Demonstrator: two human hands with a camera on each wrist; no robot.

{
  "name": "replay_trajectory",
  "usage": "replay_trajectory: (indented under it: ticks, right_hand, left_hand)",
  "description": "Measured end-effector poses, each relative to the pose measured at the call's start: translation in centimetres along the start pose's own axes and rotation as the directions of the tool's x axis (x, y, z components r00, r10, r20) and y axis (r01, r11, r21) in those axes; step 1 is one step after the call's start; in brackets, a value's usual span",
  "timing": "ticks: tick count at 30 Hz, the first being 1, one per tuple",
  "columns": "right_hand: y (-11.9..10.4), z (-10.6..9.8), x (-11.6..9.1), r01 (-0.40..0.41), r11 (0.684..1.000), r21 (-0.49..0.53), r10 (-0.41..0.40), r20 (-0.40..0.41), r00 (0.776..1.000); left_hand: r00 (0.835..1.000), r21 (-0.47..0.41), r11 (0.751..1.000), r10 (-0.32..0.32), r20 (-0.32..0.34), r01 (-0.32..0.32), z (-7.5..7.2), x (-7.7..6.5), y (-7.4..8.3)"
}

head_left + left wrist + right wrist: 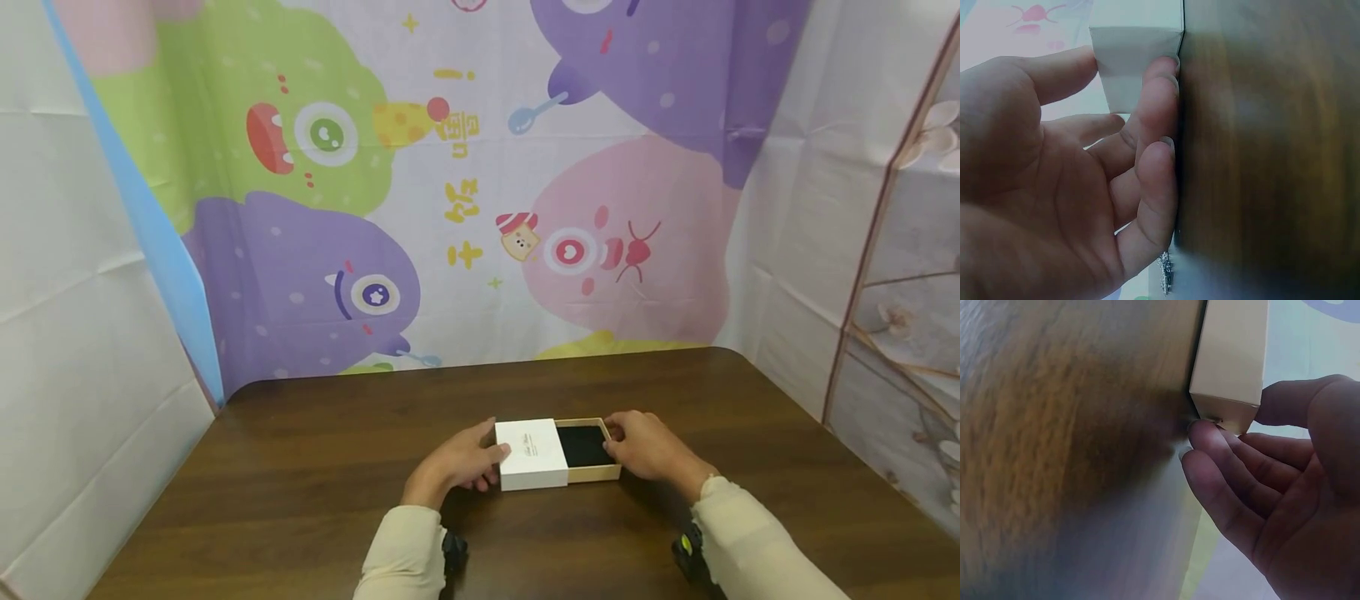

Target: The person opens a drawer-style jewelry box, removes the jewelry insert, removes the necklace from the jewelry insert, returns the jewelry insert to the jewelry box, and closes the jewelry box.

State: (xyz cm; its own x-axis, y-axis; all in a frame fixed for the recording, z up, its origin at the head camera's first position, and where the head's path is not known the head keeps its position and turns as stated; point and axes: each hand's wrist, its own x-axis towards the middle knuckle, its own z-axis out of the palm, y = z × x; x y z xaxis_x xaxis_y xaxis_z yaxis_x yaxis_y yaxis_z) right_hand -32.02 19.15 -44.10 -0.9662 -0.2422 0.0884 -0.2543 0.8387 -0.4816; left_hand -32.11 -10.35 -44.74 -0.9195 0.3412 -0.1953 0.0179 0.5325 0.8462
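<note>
A small drawer-style box lies on the table, its white sleeve (531,467) printed with fine lettering. From the sleeve's right end sticks out a tan inner tray (594,474), with a flat black piece (583,447) inside. My left hand (462,460) holds the sleeve's left end, thumb on the top edge and fingers around the end and far side. At the opposite end, my right hand (647,445) pinches the tray's end wall, thumb at the rim. The right wrist view shows fingers (1210,440) against the tray's end face, beside a small notch.
The dark brown wooden table (315,467) extends around the box on all sides. A cartoon-printed cloth (465,317) hangs along its far edge, with pale cloth panels (802,275) at the sides. Both wrists carry dark strapped-on devices (687,550).
</note>
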Motion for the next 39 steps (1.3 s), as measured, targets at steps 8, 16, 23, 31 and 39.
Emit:
replay_trajectory:
  ticks: [8,16,23,31,39]
  right_hand:
    - [-0.02,0.12,0.03,0.008,1.0,-0.019,-0.008,-0.007,1.0]
    - [-0.08,0.06,-0.26,-0.003,0.999,-0.032,0.003,0.004,1.0]
    - [0.06,0.04,-0.14,0.033,0.999,-0.037,-0.033,-0.004,0.999]
    - [-0.06,-0.16,-0.1,0.041,0.999,-0.024,-0.041,0.006,0.999]
    - [0.09,-0.04,0.05,0.036,0.999,-0.03,-0.035,0.008,0.999]
  left_hand:
    - [1.0,0.002,1.0,0.012,0.003,-0.012,0.03,0.13,-0.06]
    - [1.0,0.003,1.0,-0.005,-0.008,0.005,0.44,0.23,-0.15]
    - [1.0,0.013,1.0,-0.002,-0.014,0.002,0.33,0.15,-0.13]
    - [1.0,0.023,1.0,-0.013,-0.017,0.013,0.19,0.33,-0.13]
    - [1.0,0.031,0.999,-0.017,-0.017,0.018,0.14,0.3,0.05]
